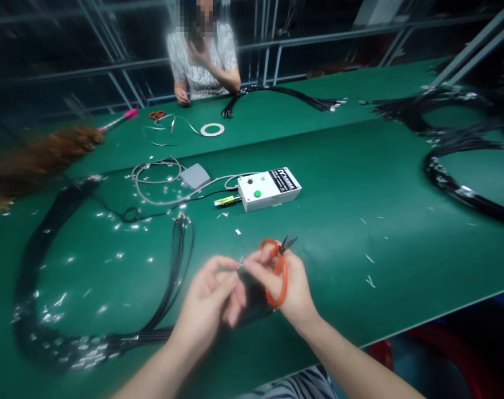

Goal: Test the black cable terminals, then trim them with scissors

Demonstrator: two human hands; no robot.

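Observation:
My right hand [296,285] is closed around scissors [283,277] with orange handles; their dark blades part slightly and point up and away. Its thumb and forefinger reach left to a tiny pale piece [241,262], too small to name. My left hand [212,296] meets it there with bent fingers, thumb and forefinger pinched; what they grip is unclear. Beneath both hands runs a black cable bundle [34,266], which curves round to the left. Several of its cables [178,260] bend upward beside my left hand, their ends metallic.
Beyond my hands lies a white box [252,194] with a green button, wired to a grey pedal [195,176]. Clippings [370,281] litter the green table [351,177]. Coiled black cables [451,188] lie right. Across the table sits a person [204,66] near a tape roll [212,129].

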